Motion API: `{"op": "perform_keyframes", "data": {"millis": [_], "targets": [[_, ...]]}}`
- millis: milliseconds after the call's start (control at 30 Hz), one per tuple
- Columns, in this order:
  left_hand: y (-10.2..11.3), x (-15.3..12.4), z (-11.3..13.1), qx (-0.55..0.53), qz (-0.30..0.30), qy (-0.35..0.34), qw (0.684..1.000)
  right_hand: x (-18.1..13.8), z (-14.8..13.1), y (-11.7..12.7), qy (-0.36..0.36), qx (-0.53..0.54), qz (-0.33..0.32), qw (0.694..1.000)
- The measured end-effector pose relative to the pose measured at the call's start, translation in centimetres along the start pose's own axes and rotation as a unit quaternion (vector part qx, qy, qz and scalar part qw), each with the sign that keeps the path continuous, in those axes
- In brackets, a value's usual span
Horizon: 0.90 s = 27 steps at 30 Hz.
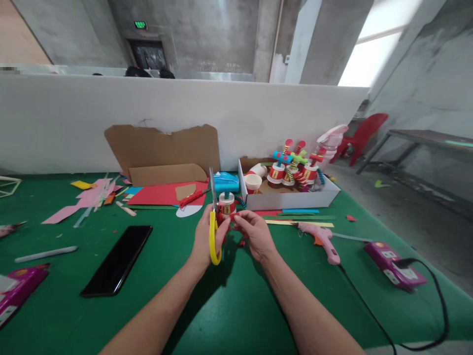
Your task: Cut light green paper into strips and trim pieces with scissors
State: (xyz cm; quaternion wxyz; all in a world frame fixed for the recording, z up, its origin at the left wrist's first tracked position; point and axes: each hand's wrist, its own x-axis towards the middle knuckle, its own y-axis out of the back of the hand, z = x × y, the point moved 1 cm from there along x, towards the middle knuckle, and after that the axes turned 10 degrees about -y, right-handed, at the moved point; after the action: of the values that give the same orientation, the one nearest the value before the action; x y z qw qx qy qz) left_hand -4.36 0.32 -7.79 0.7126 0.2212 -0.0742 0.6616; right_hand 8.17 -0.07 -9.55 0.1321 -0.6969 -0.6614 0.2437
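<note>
My left hand is closed around a pair of scissors, yellow handle down and blades pointing up. My right hand pinches a small red paper piece close to the left fingertips. Whether the left fingers also grip that piece is hard to see. Just behind the hands stands a small paper-cup figure with a red band and a coiled dark green paper arm; the fingers partly hide its lower part. A tiny red scrap lies below the right fingers.
A white box holds several similar cup figures. A pink glue gun lies right, its cord trailing to the front. Left are a black phone and paper scraps. Red card and a cardboard sheet are behind.
</note>
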Motion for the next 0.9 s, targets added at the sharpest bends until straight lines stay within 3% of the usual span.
{"op": "perform_keyframes", "data": {"millis": [133,400,567,900], "targets": [[0.0,-0.6,0.4,0.172,-0.113,-0.012,0.979,0.4,-1.3,0.9,0.031,0.088,0.054,0.994],[-0.8,-1.6,1.8,0.385,-0.299,-0.008,0.873,0.6,-2.4,1.9,0.046,0.175,0.058,0.982],[-1.4,-1.6,2.6,0.429,-0.322,-0.004,0.844,0.7,-2.1,2.0,0.037,0.190,0.040,0.980],[-1.6,-1.5,2.8,0.424,-0.312,0.009,0.850,0.5,-1.3,1.4,0.011,0.202,-0.009,0.979]]}}
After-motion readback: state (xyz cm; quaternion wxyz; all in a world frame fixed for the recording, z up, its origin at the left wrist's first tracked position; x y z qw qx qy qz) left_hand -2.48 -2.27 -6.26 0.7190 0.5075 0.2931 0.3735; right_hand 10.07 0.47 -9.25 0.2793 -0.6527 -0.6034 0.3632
